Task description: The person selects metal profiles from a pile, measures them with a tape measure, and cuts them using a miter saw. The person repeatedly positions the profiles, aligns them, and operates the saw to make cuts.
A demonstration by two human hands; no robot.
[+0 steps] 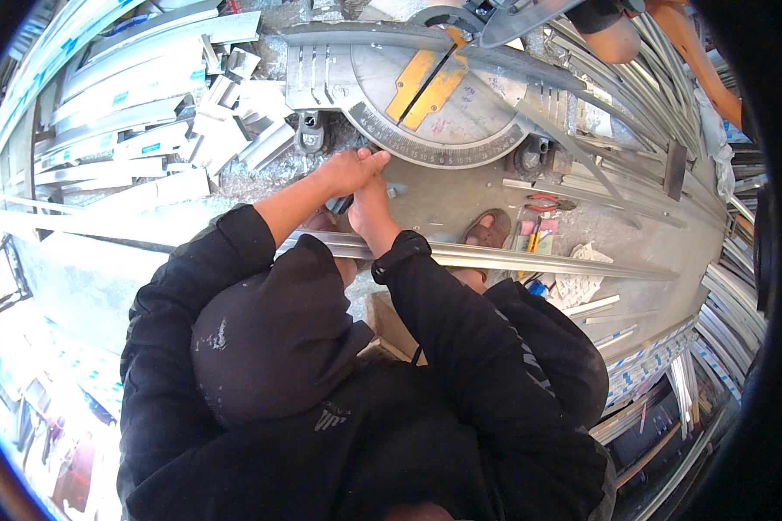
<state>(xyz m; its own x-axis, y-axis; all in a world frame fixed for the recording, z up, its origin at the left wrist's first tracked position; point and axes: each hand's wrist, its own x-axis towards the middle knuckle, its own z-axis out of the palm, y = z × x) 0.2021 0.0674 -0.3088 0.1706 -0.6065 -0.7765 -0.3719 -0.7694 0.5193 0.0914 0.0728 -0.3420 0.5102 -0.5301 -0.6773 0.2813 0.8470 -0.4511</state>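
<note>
My left hand (349, 173) and my right hand (371, 207) meet in front of the saw's round base, the left lying over the right's fingertips. Both are closed, and what they grip is mostly hidden. A small dark piece (342, 205) shows beside my right hand; its kind cannot be made out. Under my right wrist a long silvery metal profile (487, 257) runs crosswise over my legs. Just beyond the hands stands a mitre saw, its grey turntable (365, 74) marked with an angle scale and fitted with a yellow slotted insert (421, 87).
Cut metal profiles (148, 139) are heaped at the left, and long strips (573, 165) lie along the right. On the floor by my sandalled foot (489, 229) are red-handled pliers (549, 203), a yellow-and-black tool (535, 236) and crumpled paper (582, 273). The saw's orange handle (695, 61) rises at the upper right.
</note>
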